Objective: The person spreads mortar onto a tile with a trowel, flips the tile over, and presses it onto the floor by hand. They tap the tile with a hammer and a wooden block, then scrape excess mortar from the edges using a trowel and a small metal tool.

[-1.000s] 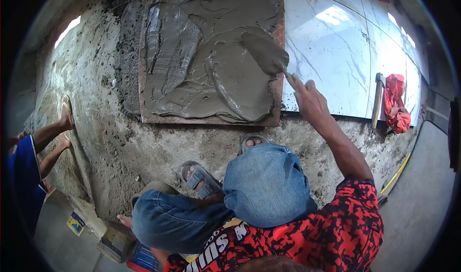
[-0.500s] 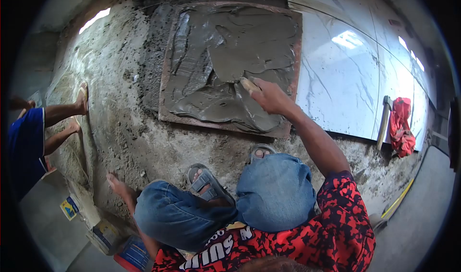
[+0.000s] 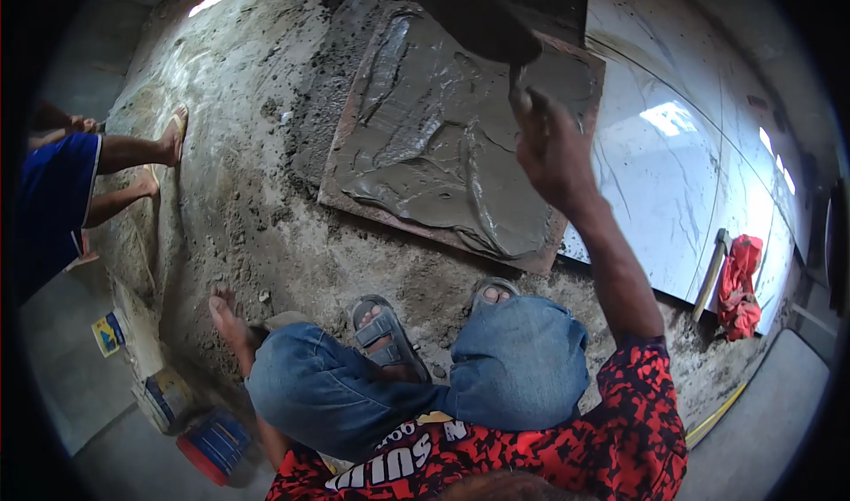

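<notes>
My right hand (image 3: 551, 151) is raised above the floor and grips the handle of a trowel (image 3: 496, 23), whose dark blade loaded with mortar hangs over the far edge of a tile (image 3: 425, 147) lying face down and covered in wet grey mortar. My left hand (image 3: 228, 317) rests flat on the rough sandy mortar bed (image 3: 257, 209) beside my left knee, fingers spread, holding nothing. I am squatting in jeans and grey sandals.
Glossy white marble tiles (image 3: 673, 191) are laid to the right. A hammer (image 3: 710, 275) and red cloth (image 3: 737, 284) lie at their edge. Another person's legs and feet (image 3: 133, 160) stand at the left. Small containers (image 3: 212, 443) sit at the lower left.
My right hand lifted the trowel from the mortar on the tile up and away to the tile's far edge. My left hand stays planted on the bed. The view shifted left.
</notes>
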Demonstrator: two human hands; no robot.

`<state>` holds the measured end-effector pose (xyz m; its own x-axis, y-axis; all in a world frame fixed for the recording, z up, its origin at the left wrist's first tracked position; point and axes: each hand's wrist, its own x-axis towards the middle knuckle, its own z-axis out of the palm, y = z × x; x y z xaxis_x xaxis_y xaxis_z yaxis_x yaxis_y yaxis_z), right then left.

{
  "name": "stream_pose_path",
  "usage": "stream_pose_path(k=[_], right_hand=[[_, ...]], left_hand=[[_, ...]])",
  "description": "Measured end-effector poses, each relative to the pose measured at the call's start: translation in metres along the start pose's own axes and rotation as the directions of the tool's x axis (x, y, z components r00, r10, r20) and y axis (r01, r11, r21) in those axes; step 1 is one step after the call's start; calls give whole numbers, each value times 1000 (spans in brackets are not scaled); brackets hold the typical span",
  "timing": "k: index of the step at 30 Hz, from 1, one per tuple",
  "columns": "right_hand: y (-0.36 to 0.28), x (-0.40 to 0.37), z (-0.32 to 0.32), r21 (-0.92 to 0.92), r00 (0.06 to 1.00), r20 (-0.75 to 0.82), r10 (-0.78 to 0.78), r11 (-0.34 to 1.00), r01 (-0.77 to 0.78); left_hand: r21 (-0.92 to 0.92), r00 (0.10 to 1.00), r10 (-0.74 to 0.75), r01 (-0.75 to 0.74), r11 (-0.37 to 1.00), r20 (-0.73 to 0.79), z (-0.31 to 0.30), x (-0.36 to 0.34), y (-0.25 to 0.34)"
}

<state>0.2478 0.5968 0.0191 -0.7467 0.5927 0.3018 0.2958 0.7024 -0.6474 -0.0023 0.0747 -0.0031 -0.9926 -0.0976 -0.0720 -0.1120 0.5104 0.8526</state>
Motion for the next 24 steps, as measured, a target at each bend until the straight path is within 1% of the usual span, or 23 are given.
stream_pose_path(k=[2, 3, 4, 5, 6, 8, 9, 11, 12, 14, 15, 16, 17, 18, 19, 20, 21, 22, 23, 24], right_hand=[[13, -11, 42, 64, 989, 107, 103, 992, -110], [24, -13, 58, 69, 990, 109, 90, 993, -98], [39, -12, 72, -89, 938, 309, 158, 987, -137], [38, -6, 75, -251, 845, 472, 251, 957, -144], [35, -11, 75, -247, 851, 463, 249, 958, -145], [27, -18, 69, -197, 891, 365, 271, 957, -210], [12, -18, 61, -194, 880, 390, 272, 958, -210], [-12, -6, 44, -91, 946, 203, 253, 967, -239], [-7, -3, 51, -90, 948, 202, 244, 969, -231], [16, 0, 79, -64, 960, 217, 178, 984, -168], [25, 1, 84, -63, 960, 218, 178, 984, -168], [37, 5, 87, -152, 901, 374, 219, 973, -174], [41, 9, 89, -238, 816, 509, 273, 956, -171], [39, 15, 88, -243, 826, 496, 268, 956, -164], [34, 14, 88, -181, 888, 407, 215, 972, -152], [28, 2, 89, -119, 928, 317, 193, 979, -163], [28, -6, 88, -134, 924, 307, 229, 971, -196], [34, 4, 87, -163, 890, 376, 258, 964, -210], [37, 10, 87, -188, 849, 438, 296, 954, -235], [41, 16, 87, -206, 858, 403, 319, 945, -254]], left_hand=[[-82, 998, 5, 0, 997, 58, 14, 3, 11], [-86, 999, 5, -1, 996, 45, 21, 0, 20], [-92, 996, 31, -23, 996, 87, 26, -5, 30], [-100, 989, 65, -52, 994, 133, 29, -4, 37], [-103, 988, 76, -63, 993, 133, 25, 3, 35], [-143, 976, 114, -88, 986, 184, 15, 5, 17], [-125, 980, 91, -69, 990, 178, 9, -4, 14], [-131, 989, 15, 5, 991, 150, 16, -6, 14], [-137, 990, 17, 3, 991, 143, 20, -5, 11], [-166, 979, -6, 41, 985, 204, 24, -8, 7], [-165, 979, -8, 42, 985, 203, 27, -13, 10], [-181, 975, -1, 42, 983, 222, 34, -14, 15], [-195, 969, 11, 38, 980, 245, 43, -9, 24], [-210, 969, 24, 29, 977, 245, 53, -7, 36], [-154, 957, 38, 7, 988, 287, 56, -13, 46], [-73, 936, 36, -11, 997, 349, 55, -22, 54], [-64, 937, -26, 51, 997, 348, 64, -25, 60], [-83, 923, 4, 30, 996, 384, 74, -18, 56], [-38, 898, -17, 38, 999, 440, 80, -8, 49], [5, 875, -47, 51, 999, 482, 90, 2, 41]])
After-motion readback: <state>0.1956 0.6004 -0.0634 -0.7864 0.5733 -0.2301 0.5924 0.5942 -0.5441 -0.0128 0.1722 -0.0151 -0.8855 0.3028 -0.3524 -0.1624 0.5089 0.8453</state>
